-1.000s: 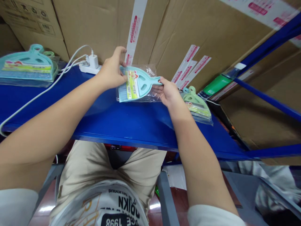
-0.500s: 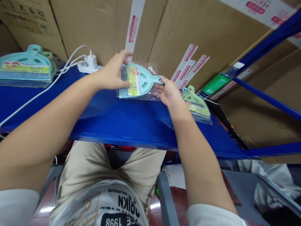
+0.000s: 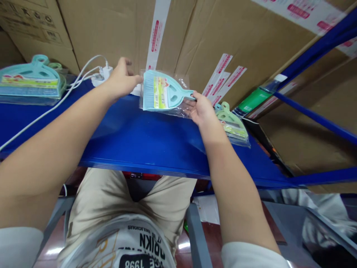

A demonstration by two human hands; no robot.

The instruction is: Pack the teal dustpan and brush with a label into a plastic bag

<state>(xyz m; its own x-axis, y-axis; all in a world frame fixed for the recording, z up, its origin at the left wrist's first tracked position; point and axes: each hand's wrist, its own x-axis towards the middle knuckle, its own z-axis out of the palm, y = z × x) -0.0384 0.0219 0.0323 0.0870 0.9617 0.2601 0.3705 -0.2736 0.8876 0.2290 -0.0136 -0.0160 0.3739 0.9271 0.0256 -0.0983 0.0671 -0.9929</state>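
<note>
A mint-green hand dustpan and brush set [image 3: 164, 91] with a yellow label lies in a transparent plastic bag, on the blue metal shelf [image 3: 147, 141]. My right hand [image 3: 202, 109] grips the bag at the dustpan's handle end. My left hand [image 3: 121, 80] is at the bristle end, with its fingers apart and its fingertips close to the bag's left edge. It holds nothing. A pale green bagged dustpan [image 3: 231, 124] lies just right of my right hand.
A stack of bagged teal dustpans [image 3: 30, 80] lies at the shelf's left, near a white charger and power strip [image 3: 102, 76] with white cables. Cardboard boxes [image 3: 223, 37] stand behind. A green bottle [image 3: 253, 100] leans against blue shelf bars at right.
My left hand has lifted off the bag and moved left. The bagged dustpan has turned slightly, its bristles now showing uncovered. My right hand still holds the handle end.
</note>
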